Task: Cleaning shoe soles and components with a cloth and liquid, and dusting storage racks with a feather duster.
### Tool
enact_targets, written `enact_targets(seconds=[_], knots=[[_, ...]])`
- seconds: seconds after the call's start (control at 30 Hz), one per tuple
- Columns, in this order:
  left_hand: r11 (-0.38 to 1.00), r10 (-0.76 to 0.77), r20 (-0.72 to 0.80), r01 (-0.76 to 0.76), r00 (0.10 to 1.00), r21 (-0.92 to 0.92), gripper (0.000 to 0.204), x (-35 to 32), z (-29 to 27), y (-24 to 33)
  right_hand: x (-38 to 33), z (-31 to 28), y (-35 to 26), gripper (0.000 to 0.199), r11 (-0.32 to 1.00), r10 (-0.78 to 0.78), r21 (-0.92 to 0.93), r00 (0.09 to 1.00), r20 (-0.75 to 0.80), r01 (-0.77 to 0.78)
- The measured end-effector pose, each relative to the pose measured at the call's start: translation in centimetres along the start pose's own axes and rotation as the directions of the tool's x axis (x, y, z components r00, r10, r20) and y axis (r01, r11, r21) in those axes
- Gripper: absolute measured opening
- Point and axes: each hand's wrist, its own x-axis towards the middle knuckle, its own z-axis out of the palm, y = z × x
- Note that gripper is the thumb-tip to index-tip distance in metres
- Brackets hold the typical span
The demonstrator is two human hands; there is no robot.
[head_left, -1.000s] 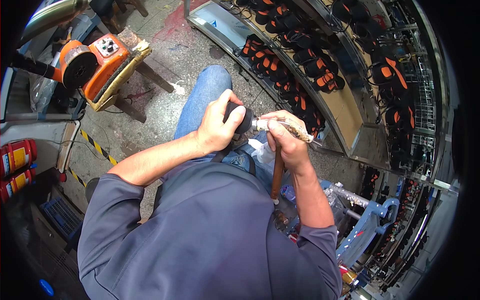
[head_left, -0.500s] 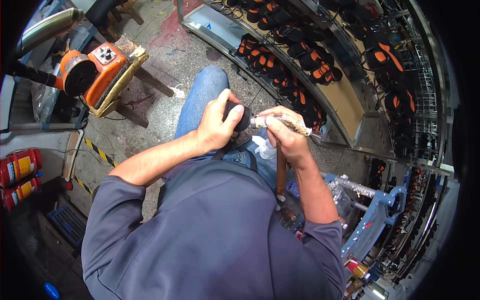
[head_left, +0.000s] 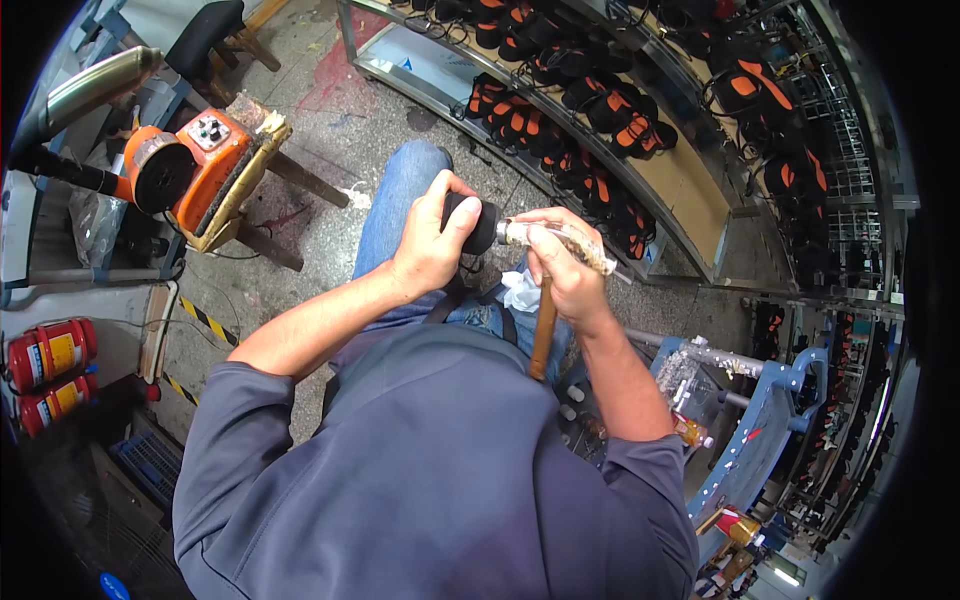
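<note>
My left hand (head_left: 432, 242) grips a black rounded part (head_left: 481, 226) over my lap. My right hand (head_left: 563, 268) closes around a clear, dirty tube-like piece (head_left: 560, 238) that butts against the black part on its right side. A brown wooden handle (head_left: 542, 330) hangs down below my right hand. A crumpled white rag (head_left: 520, 290) lies on my jeans just under both hands.
An orange power tool (head_left: 190, 170) rests on a wooden stool at the left. Black-and-orange parts (head_left: 610, 130) fill a long shelf rack at the upper right. Red fire extinguishers (head_left: 45, 355) lie at the far left. A blue metal stand (head_left: 770, 410) is at the right.
Both hands with the black part and the tube have stayed together over my lap; the view has shifted slightly, and my left thumb has settled further over the black part.
</note>
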Motion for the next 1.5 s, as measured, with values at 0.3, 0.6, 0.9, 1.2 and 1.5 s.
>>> enact_targets(seconds=[0.3, 0.6, 0.9, 1.2, 1.5], knots=[[0.986, -0.166, -0.005, 0.166, 0.986, -0.010, 0.021, 0.2, 0.1, 2.7, -0.6, 2.0, 0.9, 0.019, 0.950, -0.310, -0.082, 0.933, -0.180, 0.300], [0.996, -0.073, 0.064, 0.070, 0.995, 0.047, 0.021, -0.1, 0.3, 0.8, -0.2, -1.1, -0.2, 0.018, 0.999, -0.036, -0.026, 0.999, -0.030, 0.035], [0.748, -0.453, 0.089, 0.432, 0.887, -0.504, 0.035, -0.6, -0.3, 5.4, -0.3, -2.3, 1.2, 0.022, 0.945, 0.053, 0.322, 0.998, 0.040, -0.063], [-0.091, -0.834, 0.459, 0.746, 0.305, -0.660, 0.043, -4.3, -5.9, 6.4, -0.3, 1.9, 0.7, 0.021, 0.979, -0.204, 0.097, 0.921, 0.331, 0.182], [-0.212, -0.703, 0.442, 0.428, 0.557, -0.878, 0.041, -0.2, -8.6, 6.7, 0.4, -1.6, 0.0, 0.032, 0.918, -0.059, 0.398, 0.990, 0.128, 0.003]])
